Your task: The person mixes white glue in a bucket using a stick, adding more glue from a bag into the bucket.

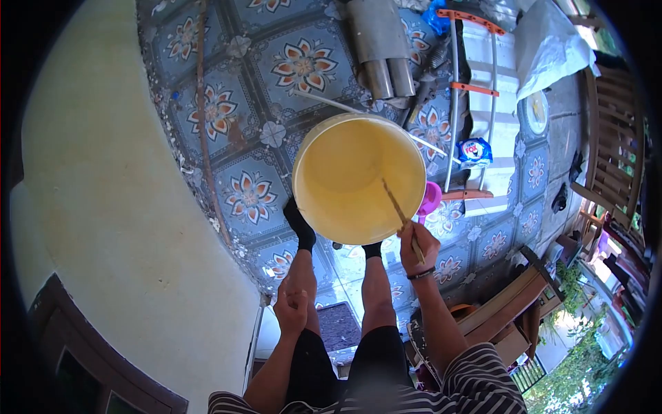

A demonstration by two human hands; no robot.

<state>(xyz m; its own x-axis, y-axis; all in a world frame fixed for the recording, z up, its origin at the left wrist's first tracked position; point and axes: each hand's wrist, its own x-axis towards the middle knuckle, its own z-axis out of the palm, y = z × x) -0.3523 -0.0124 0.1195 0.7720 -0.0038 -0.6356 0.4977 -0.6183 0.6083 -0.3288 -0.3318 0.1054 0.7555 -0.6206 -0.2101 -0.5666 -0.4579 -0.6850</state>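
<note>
One yellow bucket point(338, 159), its mouth facing upward, occupies the centre of the view, above the patterned tile floor point(303, 65) and in front of the person's feet; its base is hidden. The right hand point(419, 246), a dark band point(421, 273) at its wrist, is at the near right rim. Its fingers are closed around a thin brown stick point(394, 200), which slants across the bucket's opening; one end lies over the interior and the other projects from the grip toward the person. Whether the stick touches the inner wall cannot be told. The left hand point(292, 312) is apart from the bucket, above the left leg, its fingers curled narrowly; whether they hold anything cannot be told.

Surrounding items: a pink container point(429, 199) just beside the bucket's right side, partly hidden by it; a pale bar point(327, 101) passing behind the bucket; a grey metal object with two cylinders point(378, 41) beyond it. To the right lie a rack with orange crosspieces point(474, 89), a blue packet marked FOX point(475, 152) and a pale ribbed sheet point(500, 124). A long brown rod point(205, 131) lies near the yellowish wall point(96, 172) at left.
</note>
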